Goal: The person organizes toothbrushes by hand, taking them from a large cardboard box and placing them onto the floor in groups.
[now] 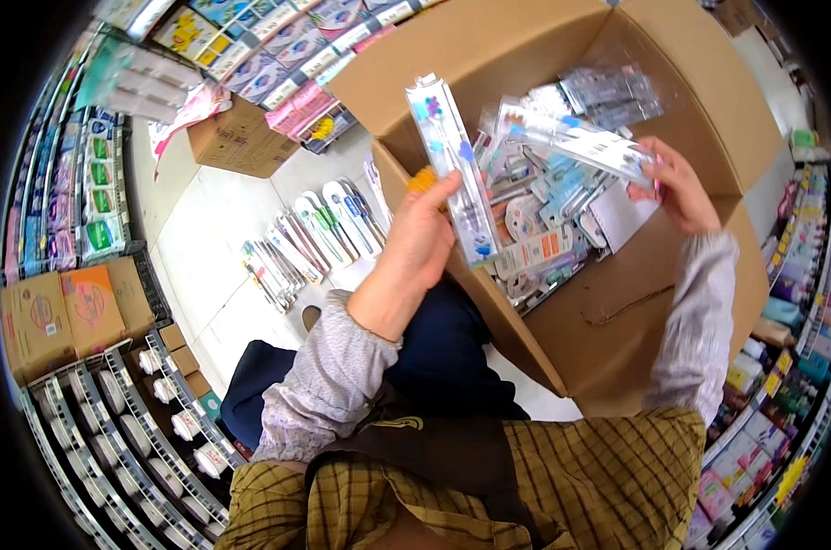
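My left hand (422,237) grips a clear toothbrush package (449,165) with blue and purple parts, held upright over the near left edge of a large open cardboard box (663,364). A yellow-orange thing shows behind that hand. Over the box, my right hand (680,182) holds the end of other clear plastic packaging (580,141) with blue and white parts. Below both hands, a heap of packaged toothbrushes (525,213) lies in the box, with more clear packs (614,93) towards its far side. Rows of packaged toothbrushes (329,223) lie on the floor left of the box.
A small cardboard carton (240,141) stands on the tiled floor (195,240) beyond the rows. Store shelves with boxed goods (278,51) run along the far side. Closed cartons (92,309) and wire racks (126,426) stand left; stocked shelves (766,405) stand right.
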A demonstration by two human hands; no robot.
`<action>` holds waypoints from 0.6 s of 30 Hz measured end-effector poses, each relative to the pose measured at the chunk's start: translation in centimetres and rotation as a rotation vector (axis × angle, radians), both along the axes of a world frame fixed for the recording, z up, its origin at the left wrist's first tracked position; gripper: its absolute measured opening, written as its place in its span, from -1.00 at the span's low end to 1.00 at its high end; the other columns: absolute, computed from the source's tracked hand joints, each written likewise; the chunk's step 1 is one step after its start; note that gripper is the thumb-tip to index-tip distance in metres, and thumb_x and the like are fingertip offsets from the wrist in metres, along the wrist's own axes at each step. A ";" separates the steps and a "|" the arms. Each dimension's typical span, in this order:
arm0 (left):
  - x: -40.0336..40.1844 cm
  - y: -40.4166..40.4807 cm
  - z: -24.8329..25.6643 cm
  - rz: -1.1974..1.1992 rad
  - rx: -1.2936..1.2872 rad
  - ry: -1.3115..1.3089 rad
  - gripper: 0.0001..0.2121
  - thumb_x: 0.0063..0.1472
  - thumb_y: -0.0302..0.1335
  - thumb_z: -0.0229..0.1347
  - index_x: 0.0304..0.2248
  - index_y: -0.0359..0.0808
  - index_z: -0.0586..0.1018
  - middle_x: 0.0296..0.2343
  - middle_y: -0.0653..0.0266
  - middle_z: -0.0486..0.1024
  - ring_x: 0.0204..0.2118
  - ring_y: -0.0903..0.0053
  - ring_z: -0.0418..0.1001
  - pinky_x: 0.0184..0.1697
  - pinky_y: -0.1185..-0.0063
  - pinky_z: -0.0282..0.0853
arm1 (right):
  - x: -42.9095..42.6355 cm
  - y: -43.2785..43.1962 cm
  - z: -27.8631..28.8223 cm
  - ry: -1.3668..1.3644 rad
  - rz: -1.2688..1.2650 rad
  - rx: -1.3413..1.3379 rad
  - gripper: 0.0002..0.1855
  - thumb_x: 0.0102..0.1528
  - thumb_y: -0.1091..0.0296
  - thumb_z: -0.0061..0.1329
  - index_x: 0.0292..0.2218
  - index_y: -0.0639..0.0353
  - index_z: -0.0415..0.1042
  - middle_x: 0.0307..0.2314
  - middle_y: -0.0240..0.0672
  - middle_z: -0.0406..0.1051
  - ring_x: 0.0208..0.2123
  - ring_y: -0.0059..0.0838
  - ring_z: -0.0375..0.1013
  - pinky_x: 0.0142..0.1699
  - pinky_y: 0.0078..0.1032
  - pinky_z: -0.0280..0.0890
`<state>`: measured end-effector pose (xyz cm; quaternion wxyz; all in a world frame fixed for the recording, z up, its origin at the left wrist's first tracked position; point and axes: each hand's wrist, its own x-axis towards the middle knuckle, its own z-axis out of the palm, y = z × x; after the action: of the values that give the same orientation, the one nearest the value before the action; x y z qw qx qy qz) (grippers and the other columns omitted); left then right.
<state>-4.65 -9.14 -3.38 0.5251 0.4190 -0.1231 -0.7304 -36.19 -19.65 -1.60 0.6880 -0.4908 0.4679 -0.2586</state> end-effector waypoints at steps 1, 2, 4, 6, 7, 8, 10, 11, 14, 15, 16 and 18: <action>-0.2 0.1 -0.3 0.034 0.010 0.001 -0.66 0.23 -0.36 -0.16 -0.08 -0.42 0.31 -0.20 0.11 0.41 -0.12 0.30 0.37 0.00 0.39 0.25 | 0.9 1.4 1.0 -0.093 -0.005 -0.031 -0.53 0.00 0.25 -0.04 -0.09 0.25 0.19 -0.38 -0.36 0.35 -0.42 -0.64 0.38 -0.37 -0.73 0.33; -0.3 0.2 -1.1 0.051 -0.018 0.012 -0.66 0.24 -0.33 -0.17 -0.07 -0.38 0.31 -0.19 0.14 0.40 -0.12 0.32 0.37 -0.01 0.40 0.25 | 2.2 3.0 1.2 -0.120 -0.010 -0.063 -0.54 0.00 0.24 -0.05 -0.09 0.24 0.20 -0.35 -0.34 0.36 -0.39 -0.61 0.40 -0.35 -0.70 0.34; -1.3 0.1 -0.9 0.093 -0.001 0.126 -0.65 0.24 -0.30 -0.17 -0.07 -0.35 0.31 -0.17 0.16 0.38 -0.10 0.35 0.35 -0.02 0.40 0.25 | 5.4 6.2 1.2 -0.119 -0.065 -0.056 -0.57 0.02 0.24 -0.05 -0.10 0.24 0.21 -0.31 -0.32 0.38 -0.37 -0.58 0.41 -0.32 -0.65 0.34; -2.4 0.6 -0.2 0.199 -0.028 0.241 -0.63 0.25 -0.25 -0.17 -0.06 -0.31 0.30 -0.15 0.24 0.35 -0.08 0.40 0.31 -0.04 0.39 0.26 | 9.5 9.2 -0.2 -0.122 -0.147 0.019 -0.62 0.05 0.27 -0.08 -0.13 0.24 0.23 -0.31 -0.34 0.38 -0.38 -0.58 0.41 -0.34 -0.64 0.32; -2.8 0.6 -0.1 0.216 -0.086 0.251 -0.65 0.24 -0.25 -0.15 -0.09 -0.32 0.31 -0.17 0.25 0.36 -0.11 0.44 0.32 -0.06 0.42 0.27 | 11.0 10.5 -0.7 -0.121 -0.204 0.041 -0.66 0.07 0.29 -0.09 -0.15 0.24 0.23 -0.33 -0.36 0.38 -0.39 -0.60 0.40 -0.37 -0.65 0.31; -3.0 0.7 -0.3 0.235 -0.141 0.255 -0.66 0.24 -0.25 -0.14 -0.11 -0.32 0.32 -0.19 0.27 0.36 -0.14 0.47 0.33 -0.08 0.44 0.28 | 12.0 11.6 -1.5 -0.097 -0.235 0.017 -0.70 0.07 0.27 -0.08 -0.20 0.23 0.25 -0.37 -0.39 0.37 -0.46 -0.62 0.36 -0.40 -0.64 0.31; -3.9 1.1 -0.6 0.317 -0.232 0.077 -0.71 0.18 -0.34 -0.01 -0.16 -0.33 0.35 -0.25 0.30 0.39 -0.21 0.56 0.36 -0.14 0.55 0.30 | 13.1 12.9 -2.3 -0.050 -0.288 -0.107 -0.72 0.06 0.24 -0.04 -0.29 0.25 0.27 -0.49 -0.40 0.34 -0.57 -0.65 0.27 -0.48 -0.61 0.26; -4.1 1.1 -0.8 0.305 -0.217 0.041 -0.72 0.16 -0.38 0.02 -0.17 -0.33 0.36 -0.27 0.30 0.40 -0.23 0.57 0.37 -0.16 0.56 0.30 | 13.3 13.1 -2.1 0.070 -0.208 -0.200 -0.72 0.05 0.23 -0.04 -0.31 0.26 0.27 -0.52 -0.36 0.34 -0.58 -0.61 0.28 -0.48 -0.58 0.25; -4.5 1.4 -1.1 0.290 -0.126 -0.011 -0.71 0.06 -0.48 0.13 -0.22 -0.35 0.39 -0.36 0.30 0.43 -0.33 0.58 0.40 -0.26 0.60 0.34 | 13.6 13.5 -1.3 0.438 0.022 -0.518 -0.67 0.04 0.15 -0.04 -0.37 0.28 0.29 -0.64 -0.21 0.32 -0.62 -0.40 0.33 -0.49 -0.44 0.21; -4.4 1.4 -1.3 0.297 -0.118 -0.014 -0.72 0.07 -0.48 0.12 -0.22 -0.36 0.38 -0.36 0.30 0.43 -0.34 0.58 0.40 -0.27 0.60 0.35 | 13.4 13.1 -0.9 0.511 0.137 -0.592 -0.69 0.05 0.15 -0.07 -0.39 0.28 0.30 -0.67 -0.22 0.29 -0.62 -0.45 0.32 -0.50 -0.46 0.20; -4.3 1.3 -1.4 0.302 -0.111 -0.017 -0.72 0.07 -0.47 0.12 -0.22 -0.36 0.38 -0.37 0.30 0.44 -0.35 0.58 0.41 -0.29 0.61 0.35 | 13.1 12.4 -0.8 0.580 0.253 -0.663 -0.69 0.07 0.16 -0.09 -0.41 0.29 0.30 -0.70 -0.23 0.27 -0.62 -0.49 0.32 -0.51 -0.47 0.18; -3.3 1.3 -2.5 0.290 -0.117 -0.055 -0.74 0.10 -0.44 0.09 -0.23 -0.37 0.38 -0.39 0.25 0.44 -0.40 0.56 0.42 -0.34 0.60 0.38 | 12.5 10.0 -0.6 0.607 0.421 -0.606 -0.59 0.11 0.06 -0.19 -0.50 0.29 0.35 -0.75 -0.29 0.27 -0.63 -0.52 0.32 -0.51 -0.50 0.18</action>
<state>-7.96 -7.88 -5.85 0.6451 0.4208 -0.1178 -0.6267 -23.72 -9.62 -2.24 0.3834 -0.8070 0.4415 -0.0833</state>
